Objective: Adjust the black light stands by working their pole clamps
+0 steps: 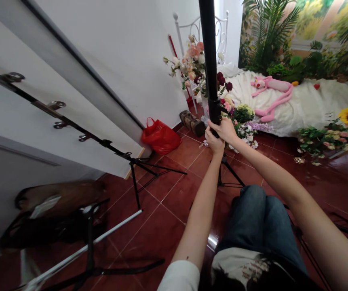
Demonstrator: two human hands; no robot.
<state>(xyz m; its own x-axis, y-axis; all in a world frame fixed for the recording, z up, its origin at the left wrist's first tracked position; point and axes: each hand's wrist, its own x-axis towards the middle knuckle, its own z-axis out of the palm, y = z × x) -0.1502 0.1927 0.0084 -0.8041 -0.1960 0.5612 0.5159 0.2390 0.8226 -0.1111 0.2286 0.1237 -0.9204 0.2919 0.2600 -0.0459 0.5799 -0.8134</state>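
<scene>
A black light stand (210, 72) rises in front of me, its pole running up past the top of the view and its legs (231, 171) spread on the floor below. Around the pole, just under a dark clamp collar (215, 108), my left hand (214, 141) is closed. My right hand (226, 130) grips the same pole slightly higher, its thumb side near the collar. Both hands touch each other or nearly so. The part of the pole inside my fingers is hidden.
Another black stand with metal clips (58, 104) leans across the left. A red bag (161, 136) lies by the wall. Flowers (195, 56) and a white-draped bed with a pink plush toy (273, 91) stand ahead. A white pole (101, 238) lies low left.
</scene>
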